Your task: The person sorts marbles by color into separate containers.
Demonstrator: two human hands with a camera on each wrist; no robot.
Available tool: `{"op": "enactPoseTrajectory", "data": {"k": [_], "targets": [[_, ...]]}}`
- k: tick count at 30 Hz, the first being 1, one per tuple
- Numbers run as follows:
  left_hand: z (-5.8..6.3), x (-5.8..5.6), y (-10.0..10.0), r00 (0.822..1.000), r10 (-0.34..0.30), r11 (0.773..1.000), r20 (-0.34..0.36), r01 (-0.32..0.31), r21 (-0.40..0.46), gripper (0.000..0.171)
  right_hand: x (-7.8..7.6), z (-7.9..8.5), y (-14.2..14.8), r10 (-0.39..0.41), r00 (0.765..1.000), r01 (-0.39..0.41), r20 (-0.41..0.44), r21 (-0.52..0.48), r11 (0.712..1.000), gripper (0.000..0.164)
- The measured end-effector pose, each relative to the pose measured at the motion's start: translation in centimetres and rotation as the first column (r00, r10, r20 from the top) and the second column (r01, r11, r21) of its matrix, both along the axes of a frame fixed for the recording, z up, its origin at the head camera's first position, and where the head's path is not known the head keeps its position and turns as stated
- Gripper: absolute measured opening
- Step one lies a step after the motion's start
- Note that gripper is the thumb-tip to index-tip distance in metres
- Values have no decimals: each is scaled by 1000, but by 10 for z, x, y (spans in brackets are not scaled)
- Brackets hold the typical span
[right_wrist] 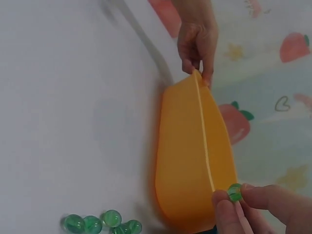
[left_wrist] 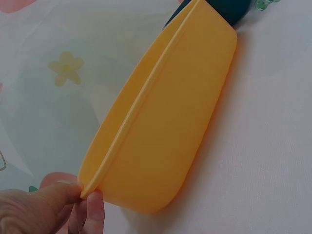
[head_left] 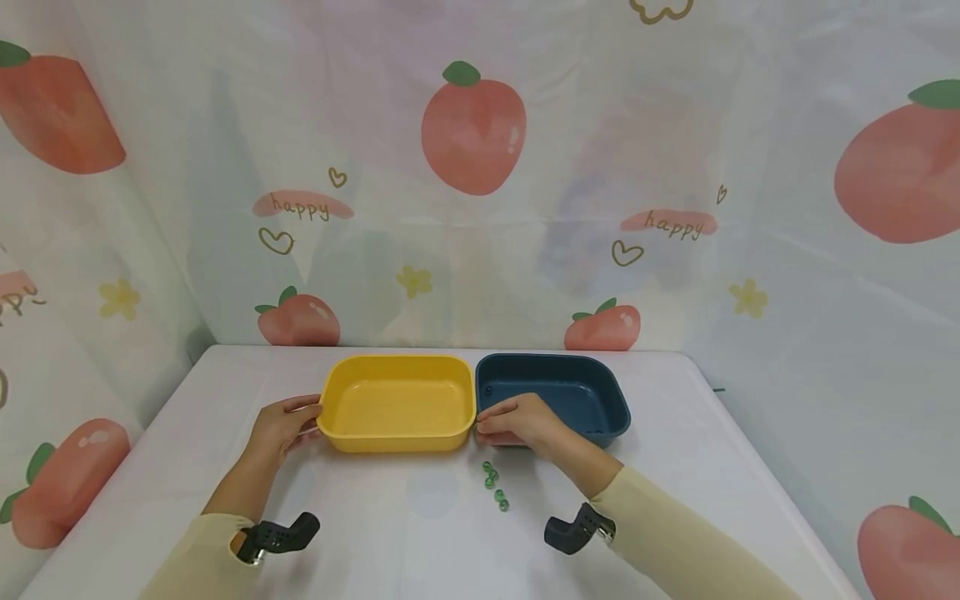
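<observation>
A yellow plastic tub (head_left: 397, 443) stands on the white table, its inside bare. My left hand (head_left: 283, 425) pinches its left rim between thumb and fingers, as the left wrist view shows. At the opposite end of that tub is my right hand (head_left: 525, 421), where thumb and fingertips pinch a green glass marble (right_wrist: 235, 192) by the rim. Several more green marbles (right_wrist: 112, 219) lie on the table in front of the tubs. Touching or nearly touching the yellow tub on its right is a dark blue tub (head_left: 555, 390), partly hidden by my right hand.
Small dark round shapes show inside the blue tub, too small to tell what they are. A white cloth covers the table (head_left: 360, 525). Behind it hangs a fruit-printed curtain (head_left: 480, 250). Each wrist wears a black camera mount (head_left: 281, 535).
</observation>
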State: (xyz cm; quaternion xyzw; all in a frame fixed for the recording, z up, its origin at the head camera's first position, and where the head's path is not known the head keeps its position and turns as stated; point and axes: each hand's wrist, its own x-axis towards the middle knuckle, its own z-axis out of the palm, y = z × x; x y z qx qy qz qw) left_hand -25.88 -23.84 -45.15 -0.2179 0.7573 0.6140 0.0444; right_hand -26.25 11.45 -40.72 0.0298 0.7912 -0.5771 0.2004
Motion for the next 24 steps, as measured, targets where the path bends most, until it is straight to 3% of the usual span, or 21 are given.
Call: {"op": "enactPoseTrajectory", "data": {"k": [18, 24], "targets": [[4, 3, 1, 1000, -9, 999, -17, 10, 46, 46, -24, 1, -28, -24, 997, 31, 73, -98, 995, 30], [5, 2, 0, 1000, -9, 999, -22, 10, 43, 47, -30, 3, -40, -14, 999, 14, 49, -1, 1000, 25]]}}
